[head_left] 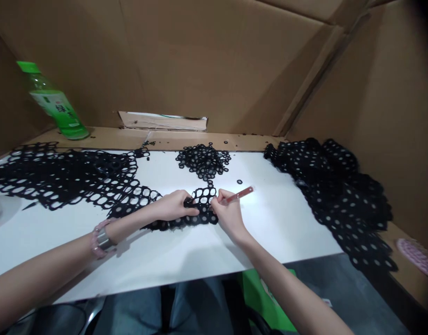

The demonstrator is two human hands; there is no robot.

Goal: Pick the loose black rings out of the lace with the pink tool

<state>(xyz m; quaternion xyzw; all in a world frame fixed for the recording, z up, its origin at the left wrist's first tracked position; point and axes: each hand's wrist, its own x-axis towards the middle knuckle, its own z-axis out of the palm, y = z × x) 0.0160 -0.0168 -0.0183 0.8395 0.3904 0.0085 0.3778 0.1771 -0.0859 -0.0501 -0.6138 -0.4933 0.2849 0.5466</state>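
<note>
A black openwork mesh of linked rings point(109, 179) spreads from the far left of the white table to its middle. My left hand point(175, 205) pinches the mesh near its right end. Close beside it, my right hand point(228, 211) is closed round a thin tool with a reddish-brown handle point(240, 194), its fingertips at the mesh's right edge. The tool's tip is hidden. Behind my hands lies a pile of loose black rings point(203, 160), and a single ring point(239, 181) sits to the right of it.
At the back left stands a green bottle point(62, 109). Black dotted fabric point(332, 195) is heaped on the right, over the table edge. Cardboard walls point(207, 60) surround the white table point(277, 223). A green bag point(266, 298) is below the front edge.
</note>
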